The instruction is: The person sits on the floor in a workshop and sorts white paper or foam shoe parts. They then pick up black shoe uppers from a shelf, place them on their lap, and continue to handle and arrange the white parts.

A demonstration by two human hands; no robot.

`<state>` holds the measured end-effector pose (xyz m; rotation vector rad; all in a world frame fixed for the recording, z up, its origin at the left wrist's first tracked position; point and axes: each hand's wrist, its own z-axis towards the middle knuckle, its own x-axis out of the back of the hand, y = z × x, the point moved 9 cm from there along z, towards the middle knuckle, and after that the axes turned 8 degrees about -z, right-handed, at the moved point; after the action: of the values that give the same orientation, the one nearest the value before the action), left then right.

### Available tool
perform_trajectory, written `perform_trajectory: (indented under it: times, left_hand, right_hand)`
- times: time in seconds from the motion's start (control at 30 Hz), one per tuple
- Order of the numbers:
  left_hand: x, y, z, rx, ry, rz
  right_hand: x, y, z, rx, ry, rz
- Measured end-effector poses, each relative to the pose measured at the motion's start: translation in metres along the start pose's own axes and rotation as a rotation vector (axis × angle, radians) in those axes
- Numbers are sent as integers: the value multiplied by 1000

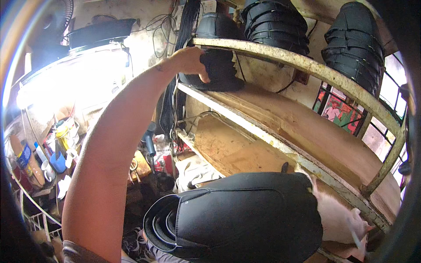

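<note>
My left arm stretches up from the lower left to a metal rack. There my left hand (191,62) is closed at the edge of a stack of black curved pieces (221,70) on the upper board, with some fingers out of sight. Close in front of me lies a larger nested stack of black, leather-like, stitched pieces (250,215), its layered open ends toward the left. These look like shoe uppers, though I cannot be sure. My right hand does not show.
More nested black stacks (276,26) stand on the rack's top, behind its rusty rail (280,55). A white cat (340,215) is at the lower right. Black cords (169,105) hang beside the rack. A cluttered shelf with a blue cup (57,161) is on the left.
</note>
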<state>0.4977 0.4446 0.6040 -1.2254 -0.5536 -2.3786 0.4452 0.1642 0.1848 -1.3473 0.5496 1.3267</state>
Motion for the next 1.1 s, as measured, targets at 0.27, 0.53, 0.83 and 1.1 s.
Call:
perform_trajectory:
  times: [0.27,0.53,0.83,1.1]
  left_hand:
    - [-11,18,-13,-73,-2,79]
    - [29,82,-175,-181,373,-64]
    - [36,107,-261,50,127,-1727]
    - [29,169,-285,-69,-89,-2208]
  right_hand:
    - [16,-54,-83,400,516,-755]
    - [-133,-123,-266,1370,1093,-1364]
    - [-430,-178,-430,2467,1354,-1985]
    - [-453,-293,-476,1475,1834,-1885]
